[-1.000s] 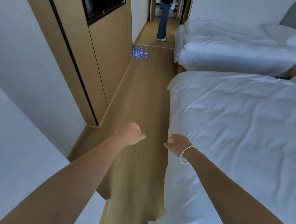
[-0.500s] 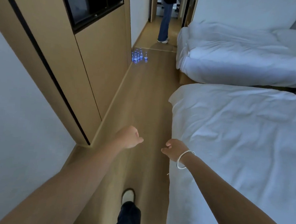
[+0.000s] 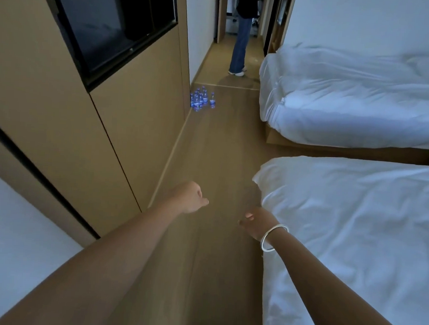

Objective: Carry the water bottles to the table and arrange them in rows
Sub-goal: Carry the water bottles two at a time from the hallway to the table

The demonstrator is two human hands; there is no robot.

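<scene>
Several small water bottles (image 3: 201,100) with blue labels stand in a cluster on the wooden floor, far ahead by the corner of the wooden wall panel. My left hand (image 3: 190,198) is stretched out in front of me over the floor, fingers loosely curled, holding nothing. My right hand (image 3: 256,224), with a silver bangle on the wrist, hangs beside the near bed's corner, fingers loosely curled and empty. Both hands are far from the bottles. No table is in view.
A near bed (image 3: 354,233) with white bedding lines the right side, and a second bed (image 3: 350,95) stands beyond it. A wooden wall (image 3: 110,130) with a dark screen (image 3: 111,23) runs along the left. A person in jeans (image 3: 241,38) stands in the far doorway.
The view has moved forward along the aisle: the bottles and the far bed appear closer and lower. Both hands stay out in front, empty.
</scene>
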